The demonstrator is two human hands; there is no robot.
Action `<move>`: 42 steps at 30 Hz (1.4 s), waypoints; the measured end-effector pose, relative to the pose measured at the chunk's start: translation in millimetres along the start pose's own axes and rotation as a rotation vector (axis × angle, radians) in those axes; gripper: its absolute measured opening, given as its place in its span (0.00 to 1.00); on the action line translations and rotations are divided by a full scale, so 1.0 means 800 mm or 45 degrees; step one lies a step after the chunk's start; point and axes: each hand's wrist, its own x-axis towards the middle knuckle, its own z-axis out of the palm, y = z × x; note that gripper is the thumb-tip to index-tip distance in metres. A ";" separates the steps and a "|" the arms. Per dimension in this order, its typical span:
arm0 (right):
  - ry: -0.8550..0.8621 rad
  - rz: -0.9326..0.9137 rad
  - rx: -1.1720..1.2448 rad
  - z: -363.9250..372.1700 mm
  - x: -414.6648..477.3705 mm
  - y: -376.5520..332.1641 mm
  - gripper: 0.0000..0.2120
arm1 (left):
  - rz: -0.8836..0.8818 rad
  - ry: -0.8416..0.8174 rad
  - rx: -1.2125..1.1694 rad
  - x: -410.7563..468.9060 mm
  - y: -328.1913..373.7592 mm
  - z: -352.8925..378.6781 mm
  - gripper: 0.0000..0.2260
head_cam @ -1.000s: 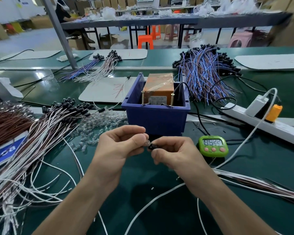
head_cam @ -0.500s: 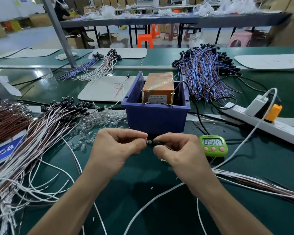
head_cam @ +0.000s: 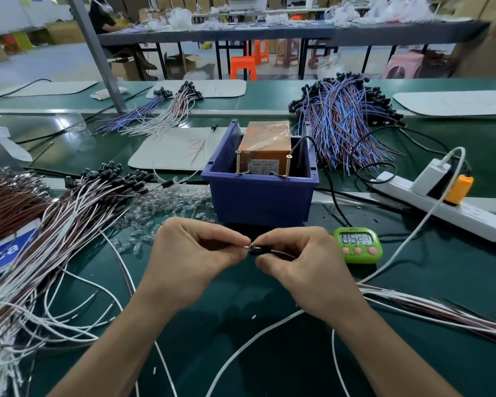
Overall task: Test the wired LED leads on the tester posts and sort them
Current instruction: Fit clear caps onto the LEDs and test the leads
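Hands were both on one piece: left hand (head_cam: 189, 259) pinched something tiny, right hand (head_cam: 301, 265) pinched the black end of a wired LED lead (head_cam: 257, 250), just in front of the blue bin (head_cam: 258, 199), toward the desk's (head_cam: 430, 270) front edge. It wasn't on the tester posts (head_cam: 288, 166) yet, so I'd say this one was untested. Big white-brown pile (head_cam: 69, 219) sat at the left edge, blue bundles (head_cam: 341, 124) far right. Green factory desk, more benches behind.
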 end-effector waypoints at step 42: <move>0.002 -0.231 -0.297 -0.002 -0.005 0.000 0.09 | -0.073 0.005 -0.039 -0.001 -0.008 0.011 0.09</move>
